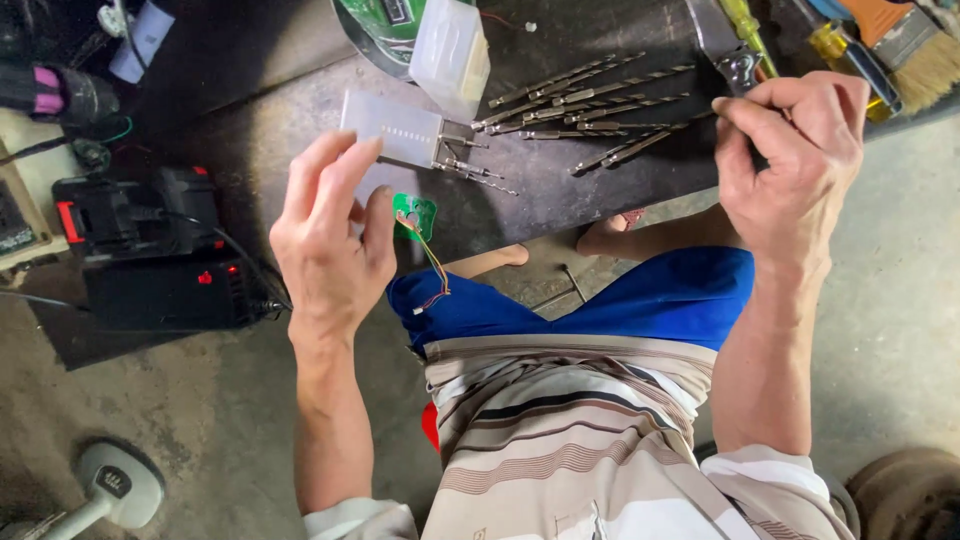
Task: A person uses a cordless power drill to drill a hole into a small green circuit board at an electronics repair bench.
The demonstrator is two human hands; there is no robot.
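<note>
Green circuit board [414, 214] with trailing wires is being pinched in the left hand [330, 240]; the right hand [790, 160] is gripping a drill bit [700, 118] beside loose bits [585, 105] on the tabletop [560, 200].

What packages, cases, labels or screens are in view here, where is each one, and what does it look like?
Clear plastic drill bit case: on the dark board above the left hand, rectangular, bits poking out.
Clear plastic box: top centre, rectangular, tilted.
Black and red charger: left, on the floor, small red light.
No screens visible.
</note>
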